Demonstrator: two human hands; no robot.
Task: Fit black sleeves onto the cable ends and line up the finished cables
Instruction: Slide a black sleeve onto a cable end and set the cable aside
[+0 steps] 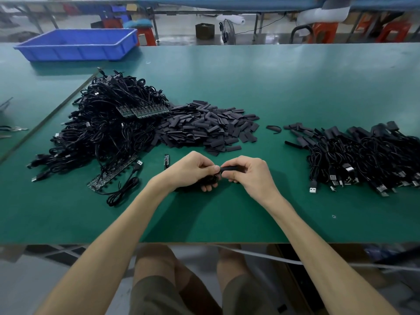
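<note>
Both my hands meet over the green table [227, 219] near its front. My right hand [248, 175] pinches a black sleeve [229, 169] that points left. My left hand [193, 171] grips a coiled black cable [208, 179], its end hidden between my fingertips where they touch the sleeve's mouth. A heap of loose black sleeves [211, 127] lies just beyond my hands. A big pile of unsleeved cables [109, 119] with small circuit boards sits to the left. Sleeved cables [363, 155] lie side by side on the right.
A blue plastic bin [77, 44] stands at the table's far left. One loose cable with a USB plug [127, 185] and a strip of circuit boards [111, 173] lie left of my left hand. A single small board [166, 160] lies beside it.
</note>
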